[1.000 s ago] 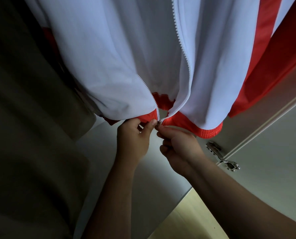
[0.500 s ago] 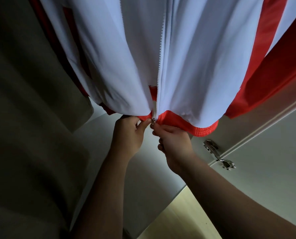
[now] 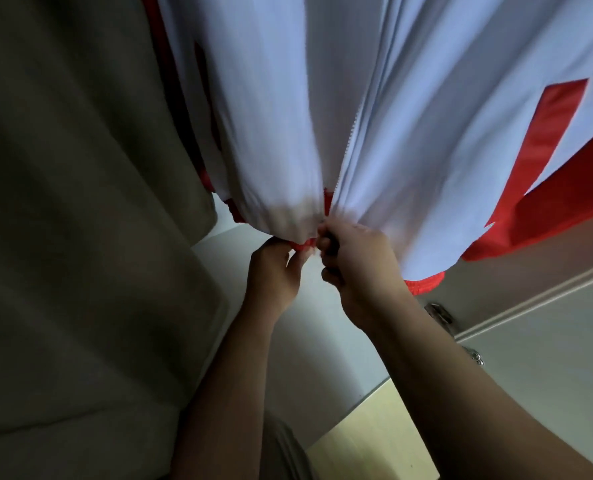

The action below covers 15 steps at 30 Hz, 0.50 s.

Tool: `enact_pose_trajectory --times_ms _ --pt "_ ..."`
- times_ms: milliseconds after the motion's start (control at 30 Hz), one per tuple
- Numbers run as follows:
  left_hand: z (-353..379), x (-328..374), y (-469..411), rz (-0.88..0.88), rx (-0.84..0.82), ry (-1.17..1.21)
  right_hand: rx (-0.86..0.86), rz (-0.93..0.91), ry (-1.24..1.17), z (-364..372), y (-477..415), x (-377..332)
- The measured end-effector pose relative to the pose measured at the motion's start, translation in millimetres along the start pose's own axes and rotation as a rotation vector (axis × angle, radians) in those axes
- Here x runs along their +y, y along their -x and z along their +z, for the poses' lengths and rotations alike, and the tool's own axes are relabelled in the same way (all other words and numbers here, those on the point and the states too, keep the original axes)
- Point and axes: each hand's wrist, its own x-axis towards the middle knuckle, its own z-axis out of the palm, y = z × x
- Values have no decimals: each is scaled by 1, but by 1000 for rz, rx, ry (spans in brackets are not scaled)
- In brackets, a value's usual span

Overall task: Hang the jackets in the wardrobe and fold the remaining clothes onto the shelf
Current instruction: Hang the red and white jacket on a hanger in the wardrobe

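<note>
We see the jacket [image 3: 281,116] hanging straight above both hands, its white front filling the space over them and its red hem [image 3: 423,285] dropping to the level of the knuckles. The zip [image 3: 354,128] runs down the middle of the front and ends right between the two hands.

The left hand [image 3: 274,273] reaches up from below and pinches the red hem of the front panel on its own side, thumb against curled fingers, just left of the foot of the zip. The right hand [image 3: 359,268] is beside it, almost touching, with its fingers curled tight at the very bottom of the zip, where the two front panels meet. The cloth bunches and puckers above that grip. This spot is blurred and the fingers cover it, so we cannot tell whether the right hand holds the zip's slider or only the cloth edge.

A red stripe [image 3: 547,133] crosses the white cloth up and to the right of the right hand, and a red sleeve [image 3: 565,202] hangs lower on that same side.

To the left of the left hand hangs a beige garment [image 3: 63,202], close against the jacket. Beyond the right wrist we make out a metal hinge [image 3: 440,313] and a pale door [image 3: 547,341]. Below both forearms lies a light wooden floor [image 3: 367,434].
</note>
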Motion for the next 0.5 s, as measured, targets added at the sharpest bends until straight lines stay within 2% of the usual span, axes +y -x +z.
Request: enact_pose_trajectory --times_ms 200,300,367,433,500 --pt "-3 12 -10 -234 -129 38 52 -43 99 0 16 -23" --pt "-6 12 -12 -293 -157 -48 -14 -266 153 1 26 -48" --pt "-9 13 -12 -354 -163 -9 -65 -386 187 2 31 -68" --pt "-13 18 -17 -394 -168 -4 -99 -317 154 4 32 -77" --pt "-20 24 -22 -425 -198 -100 -92 -252 155 4 33 -77"
